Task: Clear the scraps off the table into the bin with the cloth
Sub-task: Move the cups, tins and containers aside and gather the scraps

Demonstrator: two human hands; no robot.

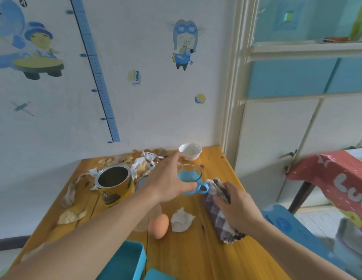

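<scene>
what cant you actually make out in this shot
- Bin, head view: cut off by the bottom edge; its contents don't show.
- Clear container: mostly behind the left forearm.
- Left hand covers the blue mug; the grip can't be told.
- Cloth: middle hidden under the right hand.
- Tin: label blurred.

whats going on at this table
A person is partway through clearing a messy wooden table. The left hand has a grip on a glass mug with a blue handle, while the right hand presses a checked cloth flat on the tabletop. Crumpled paper and peel scraps lie by the wall. A teal bin sits at the near edge.
</scene>
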